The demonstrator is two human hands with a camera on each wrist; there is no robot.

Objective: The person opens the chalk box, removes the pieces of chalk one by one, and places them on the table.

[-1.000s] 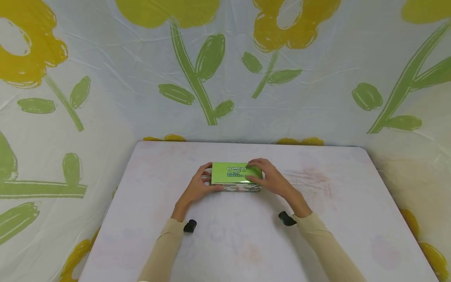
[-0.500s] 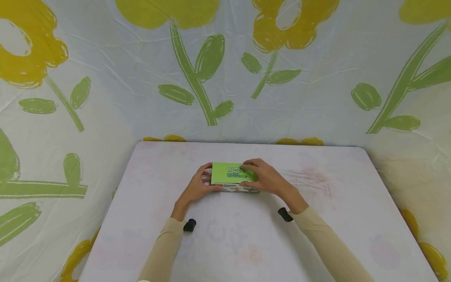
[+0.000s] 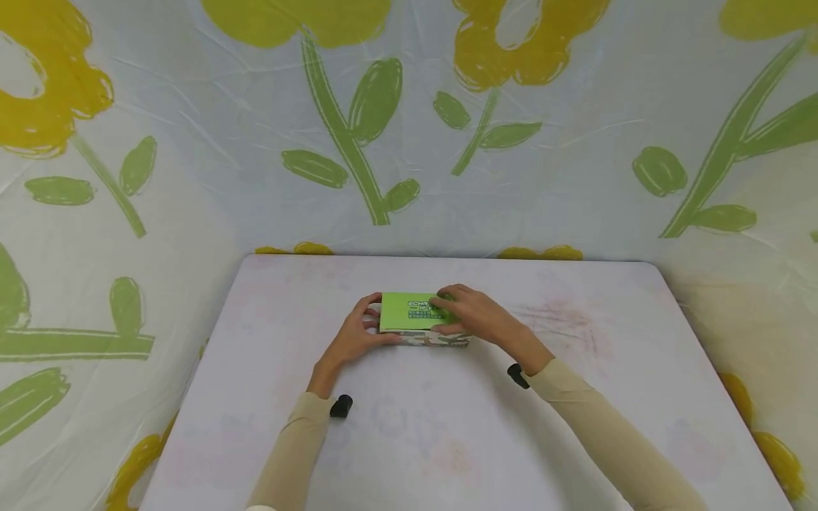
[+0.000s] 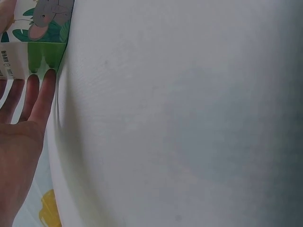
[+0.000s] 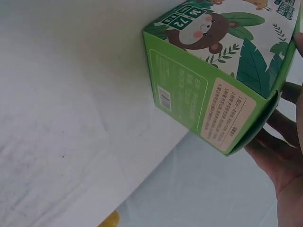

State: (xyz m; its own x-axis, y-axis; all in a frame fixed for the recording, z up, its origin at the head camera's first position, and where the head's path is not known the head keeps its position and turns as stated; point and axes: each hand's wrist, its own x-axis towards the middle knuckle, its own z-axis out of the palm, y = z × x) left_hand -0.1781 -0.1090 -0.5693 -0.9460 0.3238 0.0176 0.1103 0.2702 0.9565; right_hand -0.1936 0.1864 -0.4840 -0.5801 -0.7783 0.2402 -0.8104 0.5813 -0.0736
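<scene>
The bare left hand (image 3: 354,337), thumb and fingers parted, grips the left end of a green-topped rectangular cardboard box (image 3: 397,305), which sits on a white table (image 3: 396,447); the bare right hand (image 3: 483,316) holds the box's right part, fingers bent over the top.

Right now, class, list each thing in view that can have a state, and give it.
Box: held, level.
Lid: down or nearly so; can't tell if fully closed.
Left hand: gripping the box's left end.
Right hand: gripping the lid toward its right end.
Table: marked with smudges.
Flowered backdrop: creased.
</scene>
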